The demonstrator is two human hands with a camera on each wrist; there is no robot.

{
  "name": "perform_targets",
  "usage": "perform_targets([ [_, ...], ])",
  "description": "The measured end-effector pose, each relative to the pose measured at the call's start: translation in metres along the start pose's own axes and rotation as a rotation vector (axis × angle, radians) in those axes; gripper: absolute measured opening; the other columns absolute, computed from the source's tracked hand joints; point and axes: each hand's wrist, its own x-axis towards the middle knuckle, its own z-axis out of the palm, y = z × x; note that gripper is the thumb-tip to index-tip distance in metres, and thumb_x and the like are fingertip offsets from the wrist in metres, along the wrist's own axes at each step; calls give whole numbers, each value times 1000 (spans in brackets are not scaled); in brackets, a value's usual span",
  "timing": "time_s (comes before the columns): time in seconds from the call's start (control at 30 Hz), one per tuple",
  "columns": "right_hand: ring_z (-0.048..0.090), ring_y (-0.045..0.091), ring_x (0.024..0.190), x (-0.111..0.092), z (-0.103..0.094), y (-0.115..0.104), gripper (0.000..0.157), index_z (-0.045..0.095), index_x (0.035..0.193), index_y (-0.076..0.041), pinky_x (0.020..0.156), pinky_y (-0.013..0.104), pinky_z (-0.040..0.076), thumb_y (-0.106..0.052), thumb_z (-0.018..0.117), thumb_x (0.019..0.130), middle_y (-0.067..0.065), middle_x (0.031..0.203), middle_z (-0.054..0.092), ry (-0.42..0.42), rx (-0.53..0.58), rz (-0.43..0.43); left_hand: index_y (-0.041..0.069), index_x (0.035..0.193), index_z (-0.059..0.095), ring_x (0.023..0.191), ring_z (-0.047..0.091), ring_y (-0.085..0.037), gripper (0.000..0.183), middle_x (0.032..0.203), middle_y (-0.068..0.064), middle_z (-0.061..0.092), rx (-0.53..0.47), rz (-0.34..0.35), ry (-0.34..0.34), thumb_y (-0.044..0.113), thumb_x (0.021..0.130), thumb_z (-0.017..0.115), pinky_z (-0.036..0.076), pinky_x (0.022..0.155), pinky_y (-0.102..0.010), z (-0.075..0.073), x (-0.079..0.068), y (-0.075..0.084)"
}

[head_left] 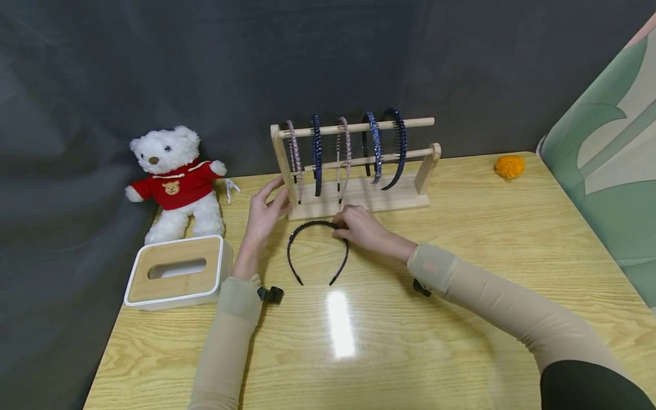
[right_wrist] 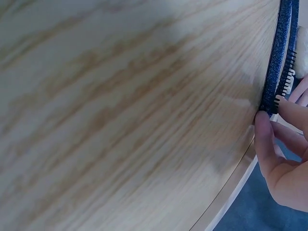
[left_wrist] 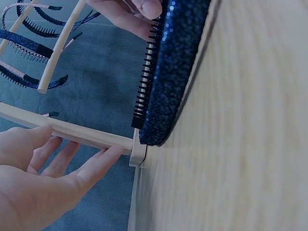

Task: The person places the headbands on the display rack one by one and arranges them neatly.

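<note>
A dark blue glittery headband (head_left: 314, 223) with comb teeth lies before the wooden headband rack (head_left: 359, 204), its two ends toward me. My right hand (head_left: 361, 228) pinches its arch right of the top between thumb and fingers; the right wrist view shows the fingertips on the headband (right_wrist: 275, 72). At the rack's left end is my left hand (head_left: 263, 213), its fingers extended and the tips touching the wooden end piece (left_wrist: 91, 134). On the rack's bars hang several headbands, pink ones and dark blue ones, among them a glittery blue headband (head_left: 376, 148).
A white teddy bear (head_left: 176, 188) in a red sweater sits at the back left, with a small white clip (head_left: 230, 188) beside it. In front stands a tissue box (head_left: 174, 250) with a wooden top. An orange ball (head_left: 509, 167) lies at the back right.
</note>
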Motion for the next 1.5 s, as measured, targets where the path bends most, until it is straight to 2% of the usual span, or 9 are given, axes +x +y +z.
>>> perform_targets([
  [0.1, 59, 19, 74, 0, 0, 0, 8, 80, 96, -1, 63, 30, 53, -9, 82, 96, 6, 82, 71, 3, 6, -8, -1, 158, 50, 130, 60, -52, 47, 164, -17, 44, 0, 4, 3, 6, 112, 57, 54, 111, -54, -1, 0, -1],
  [0.27, 60, 20, 75, 1, -3, -1, 4, 79, 95, 0, 65, 30, 56, -4, 80, 96, 7, 83, 71, -6, 18, -15, -1, 157, 50, 131, 59, -52, 46, 164, -18, 44, -2, 3, 9, 6, 112, 57, 54, 111, -55, 0, 0, 0],
  [0.53, 71, 27, 89, 1, -6, -2, 14, 78, 107, 5, 79, 35, 65, -1, 80, 94, 15, 96, 76, -19, -6, 7, -1, 157, 50, 129, 61, -52, 46, 163, -17, 45, 4, 1, 6, 6, 112, 57, 56, 109, -51, 1, 1, 0],
  [0.97, 76, 29, 96, 3, -12, -2, 18, 77, 112, 6, 87, 34, 67, 0, 80, 94, 17, 105, 78, -55, 29, 36, -1, 157, 51, 129, 61, -51, 46, 164, -18, 43, -5, 1, 5, 7, 112, 57, 55, 110, -55, 1, 1, 0],
  [1.43, 78, 31, 97, -3, -28, -4, 23, 77, 115, 5, 86, 40, 68, -2, 82, 94, 18, 104, 80, -55, 84, 58, 0, 157, 51, 130, 60, -50, 46, 163, -17, 45, 7, -10, 9, 8, 112, 57, 56, 110, -50, 1, 2, -1],
  [1.5, 78, 31, 96, -4, -32, -5, 23, 77, 116, 5, 91, 44, 67, -2, 82, 94, 17, 103, 80, -46, 86, 56, 1, 157, 51, 130, 61, -50, 46, 163, -16, 45, 11, -11, 8, 8, 113, 56, 57, 109, -49, 0, 2, -1],
])
